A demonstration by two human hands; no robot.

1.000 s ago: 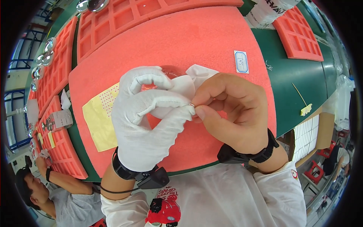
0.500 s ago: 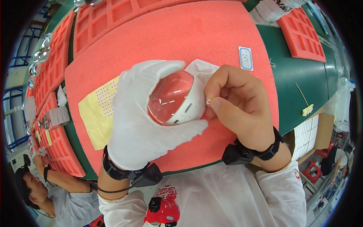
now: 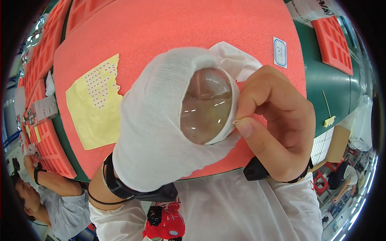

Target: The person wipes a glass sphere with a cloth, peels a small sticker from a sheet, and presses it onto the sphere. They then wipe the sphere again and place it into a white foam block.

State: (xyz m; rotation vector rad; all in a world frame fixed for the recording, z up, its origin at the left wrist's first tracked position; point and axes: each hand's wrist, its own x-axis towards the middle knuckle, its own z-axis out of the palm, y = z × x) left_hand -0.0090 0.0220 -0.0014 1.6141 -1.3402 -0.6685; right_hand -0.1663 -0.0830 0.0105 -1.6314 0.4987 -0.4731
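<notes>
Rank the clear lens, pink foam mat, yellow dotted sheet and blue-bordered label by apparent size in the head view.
1. Pink foam mat
2. Yellow dotted sheet and clear lens: too alike to rank
3. Blue-bordered label

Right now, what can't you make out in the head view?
All in the head view:
Far side of the clear round lens: hidden by its near face and the gloved left hand.
Small piece at the fingertips of the right hand: too small to identify.
Upper foam tray: cut off by the top edge.
Co-worker's hand: small, its grip unclear.
</notes>
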